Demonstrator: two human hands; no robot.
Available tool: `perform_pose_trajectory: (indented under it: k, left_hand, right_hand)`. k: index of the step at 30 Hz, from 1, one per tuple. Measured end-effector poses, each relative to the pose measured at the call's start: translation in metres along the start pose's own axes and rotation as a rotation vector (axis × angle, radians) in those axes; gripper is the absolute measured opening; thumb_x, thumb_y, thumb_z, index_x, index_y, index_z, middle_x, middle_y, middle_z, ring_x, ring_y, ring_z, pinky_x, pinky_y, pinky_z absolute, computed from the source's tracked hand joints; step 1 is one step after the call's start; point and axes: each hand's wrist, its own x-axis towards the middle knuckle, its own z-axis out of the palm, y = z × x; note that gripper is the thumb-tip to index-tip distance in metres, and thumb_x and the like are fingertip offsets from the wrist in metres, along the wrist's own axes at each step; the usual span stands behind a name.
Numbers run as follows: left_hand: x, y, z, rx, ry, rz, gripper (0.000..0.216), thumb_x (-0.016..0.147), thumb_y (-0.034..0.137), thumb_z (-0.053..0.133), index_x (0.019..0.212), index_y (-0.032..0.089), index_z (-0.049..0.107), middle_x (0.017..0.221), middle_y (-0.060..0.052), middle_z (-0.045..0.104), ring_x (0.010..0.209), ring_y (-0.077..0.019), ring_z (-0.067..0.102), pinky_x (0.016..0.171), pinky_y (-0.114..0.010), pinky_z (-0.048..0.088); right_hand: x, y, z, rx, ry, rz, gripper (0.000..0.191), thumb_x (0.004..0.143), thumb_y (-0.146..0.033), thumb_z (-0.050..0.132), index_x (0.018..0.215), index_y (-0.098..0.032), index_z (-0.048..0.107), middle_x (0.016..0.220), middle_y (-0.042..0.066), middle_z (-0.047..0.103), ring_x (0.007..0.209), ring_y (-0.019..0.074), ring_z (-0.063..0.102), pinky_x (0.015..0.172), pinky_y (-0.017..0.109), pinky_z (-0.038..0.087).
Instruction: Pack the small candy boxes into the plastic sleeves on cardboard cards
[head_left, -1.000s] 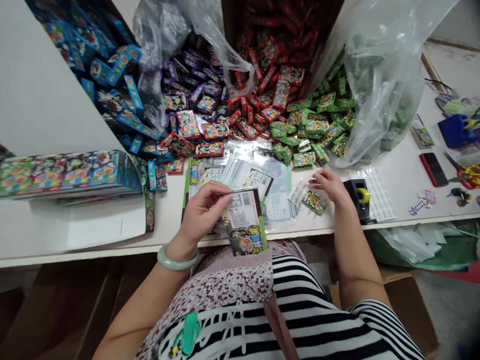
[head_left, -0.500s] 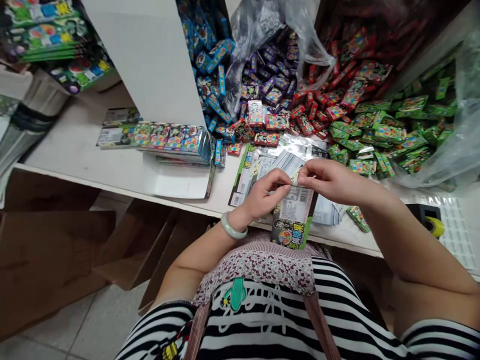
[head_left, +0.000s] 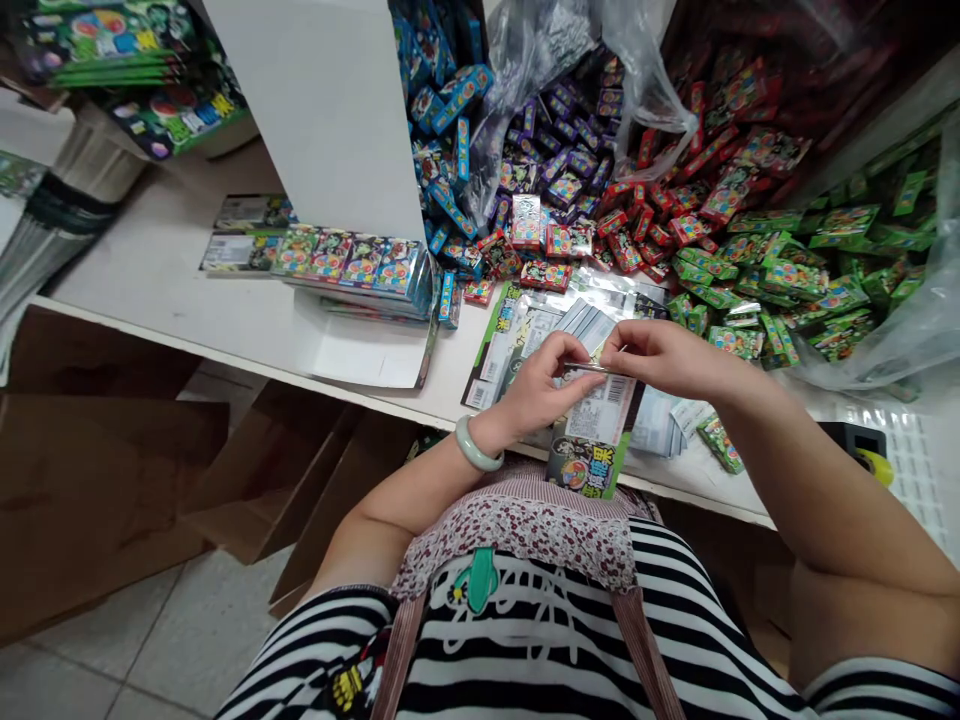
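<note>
- Here, a printed packet (head_left: 592, 440) hangs upright over the near edge of the table (head_left: 187, 300), its barcode side facing up and its green lower end toward the person's lap.
- The left hand (head_left: 540, 385) pinches the packet's top edge between thumb and fingertips; a pale bracelet (head_left: 476, 448) sits on that wrist.
- The right hand (head_left: 660, 355) pinches the same top edge from the other side, fingertips almost touching the left ones.
- Just behind the packet lies a loose stack of flat packets (head_left: 525, 330) on the table.
- A single small green box (head_left: 720, 442) rests near the right forearm, beside the table edge.
- Farther back lie heaps of small boxes: blue boxes (head_left: 450, 130), purple boxes (head_left: 562, 150), red boxes (head_left: 675, 200), green boxes (head_left: 795, 270).
- Left of the stack, a row of filled packs (head_left: 352, 262) lies flat, with a white board (head_left: 322, 110) standing behind it.
- A tape dispenser (head_left: 862, 450) shows partly past the right arm.
</note>
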Motion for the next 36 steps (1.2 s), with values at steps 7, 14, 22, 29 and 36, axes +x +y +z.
perform_pose_trajectory:
  k: [7,14,22,29,36]
  left_hand:
    - [0.008,0.015,-0.018,-0.003,-0.270,0.041,0.023,0.092,0.028,0.061,0.113,0.022,0.064,0.108,-0.007,0.070,0.097,-0.0169,0.068,0.089,-0.033,0.056]
    - [0.008,-0.033,-0.049,-0.217,0.468,-0.294,0.026,0.082,0.031,0.067,0.107,0.024,0.066,0.110,-0.004,0.069,0.094,-0.0154,0.067,0.079,-0.027,0.057]
    - [-0.049,-0.076,-0.067,-0.085,0.361,-0.526,0.063,0.067,0.040,0.082,0.120,0.022,0.053,0.100,-0.005,0.067,0.094,-0.0171,0.067,0.082,-0.029,0.055]
    - [-0.050,-0.065,-0.083,0.490,0.184,-0.347,0.060,0.076,0.050,0.073,0.125,0.021,0.056,0.104,-0.007,0.061,0.091,-0.0216,0.062,0.079,-0.036,0.054]
    - [-0.014,-0.049,-0.049,0.609,-0.133,0.016,0.050,0.086,0.047,0.067,0.129,0.023,0.056,0.128,-0.012,0.061,0.126,-0.0305,0.054,0.112,-0.051,0.041]
  right_hand:
    - [0.009,0.023,0.021,0.681,-0.211,0.179,0.019,0.068,-0.031,0.075,0.075,-0.020,0.060,0.070,-0.001,0.064,0.064,0.0127,0.058,0.062,0.027,0.050]
    - [-0.029,0.085,0.008,0.332,0.460,0.058,0.018,0.083,-0.038,0.062,0.092,-0.022,0.062,0.091,0.005,0.071,0.086,0.0189,0.066,0.080,0.036,0.053]
    - [-0.055,0.172,-0.084,-0.692,0.773,0.327,0.036,0.088,-0.029,0.063,0.121,-0.014,0.068,0.129,0.020,0.064,0.121,0.0373,0.052,0.104,0.051,0.039]
    - [-0.048,0.180,-0.100,-0.805,0.653,0.332,0.046,0.084,-0.049,0.070,0.117,-0.016,0.071,0.120,0.021,0.064,0.119,0.0398,0.050,0.098,0.052,0.039]
    - [-0.061,0.161,-0.090,-0.187,0.791,0.241,0.034,0.074,-0.051,0.072,0.079,-0.019,0.064,0.077,0.005,0.065,0.076,0.0212,0.059,0.075,0.038,0.047]
